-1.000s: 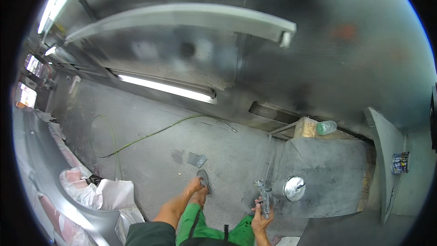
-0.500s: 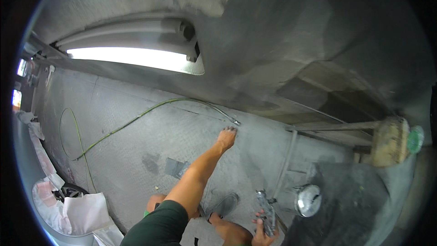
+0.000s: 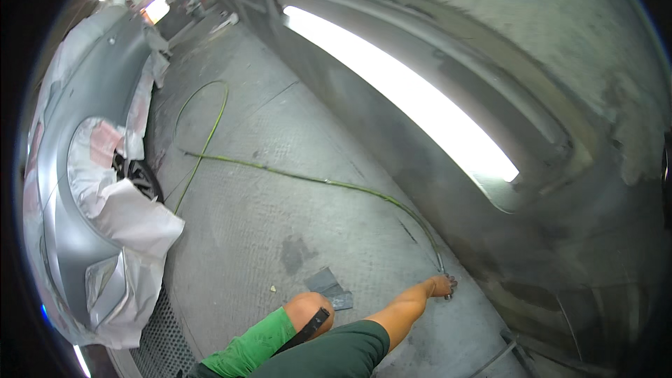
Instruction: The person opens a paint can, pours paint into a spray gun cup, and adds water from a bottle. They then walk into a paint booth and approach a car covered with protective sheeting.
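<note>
My left hand (image 3: 439, 285) is at the lower right, at the end of a long green hose (image 3: 364, 189), with its fingers closed round the metal fitting (image 3: 448, 295). The hose runs across the grey floor and crosses itself in a loop. My bare bent knee (image 3: 310, 306) and green shorts show at the bottom centre, beside my dark sleeve. My right hand is out of view. A dark grey flat scrap (image 3: 327, 288) lies on the floor left of my left hand.
On the left stands a silver car (image 3: 59, 168) with white masking paper (image 3: 133, 213) round its wheel (image 3: 140, 182). A perforated grate (image 3: 159, 336) is below it. The right wall (image 3: 581, 259) holds a lit tube light (image 3: 399, 87). A metal bar (image 3: 495, 355) is at the lower right.
The view has turned left along the floor. My left hand has reached the hose end and closed on it. My right hand, with its metal spray gun, has left the view.
</note>
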Tool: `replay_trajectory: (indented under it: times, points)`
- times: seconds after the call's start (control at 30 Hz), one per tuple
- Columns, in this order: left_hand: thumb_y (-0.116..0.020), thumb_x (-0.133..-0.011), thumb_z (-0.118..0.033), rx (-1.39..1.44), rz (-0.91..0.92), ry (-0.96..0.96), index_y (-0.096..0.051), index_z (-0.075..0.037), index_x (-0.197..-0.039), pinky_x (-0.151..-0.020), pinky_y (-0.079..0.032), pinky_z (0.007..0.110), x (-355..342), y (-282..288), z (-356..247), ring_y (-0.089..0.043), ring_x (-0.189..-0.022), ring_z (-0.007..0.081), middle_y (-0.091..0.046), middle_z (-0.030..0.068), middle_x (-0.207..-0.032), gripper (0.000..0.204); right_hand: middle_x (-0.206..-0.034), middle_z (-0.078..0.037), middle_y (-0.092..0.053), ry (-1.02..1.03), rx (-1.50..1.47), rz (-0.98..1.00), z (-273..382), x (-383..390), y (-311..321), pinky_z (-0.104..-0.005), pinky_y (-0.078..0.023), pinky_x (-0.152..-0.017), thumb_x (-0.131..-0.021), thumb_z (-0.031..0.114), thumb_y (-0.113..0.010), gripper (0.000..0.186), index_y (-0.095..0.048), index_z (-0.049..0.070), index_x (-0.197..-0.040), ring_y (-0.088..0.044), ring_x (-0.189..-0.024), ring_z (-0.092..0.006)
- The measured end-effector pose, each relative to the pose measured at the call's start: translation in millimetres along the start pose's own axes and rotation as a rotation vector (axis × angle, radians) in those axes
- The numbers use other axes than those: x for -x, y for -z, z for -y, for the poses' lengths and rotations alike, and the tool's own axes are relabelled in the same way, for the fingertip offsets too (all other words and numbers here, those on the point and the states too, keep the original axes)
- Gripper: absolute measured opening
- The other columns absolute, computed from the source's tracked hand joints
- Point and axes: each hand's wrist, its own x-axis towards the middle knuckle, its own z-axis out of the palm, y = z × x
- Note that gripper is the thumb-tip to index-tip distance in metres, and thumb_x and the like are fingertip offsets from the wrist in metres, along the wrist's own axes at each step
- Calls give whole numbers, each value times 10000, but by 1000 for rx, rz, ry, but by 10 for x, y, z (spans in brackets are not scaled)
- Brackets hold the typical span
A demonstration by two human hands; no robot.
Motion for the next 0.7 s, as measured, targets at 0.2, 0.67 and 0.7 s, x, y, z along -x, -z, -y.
replay_trajectory:
  times: [0.2,0.67,0.7]
  points:
    - [-603,-848,-295,133,-154,-89,-599,-85,-1008,-864,-463,423,246,414,-170,-596,-1019,295,-622,107,-1035,264,-1118,-207,-669,181,149,90,261,215,-3,-430,-494,-886,-892,226,-686,350,-664,-50,-1104,-637,-982,-284]
    - [-508,-969,-374,778,-333,-590,-619,-114,-1201,-718,-483,458,964,3465,-3080,-596,-928,353,-613,168,-1059,367,-1087,-191,-675,349,-98,133,2117,1481,2232,-409,-501,-830,-897,225,-683,341,-665,-60,-1083,-637,-939,-273]
    - [-509,-967,-367,835,-298,-627,-624,-111,-1191,-718,-481,462,1040,3798,-3312,-589,-931,358,-610,170,-1051,359,-1084,-190,-676,351,-134,102,2182,1517,2365,-407,-501,-825,-897,225,-683,340,-665,-60,-1082,-637,-934,-272]
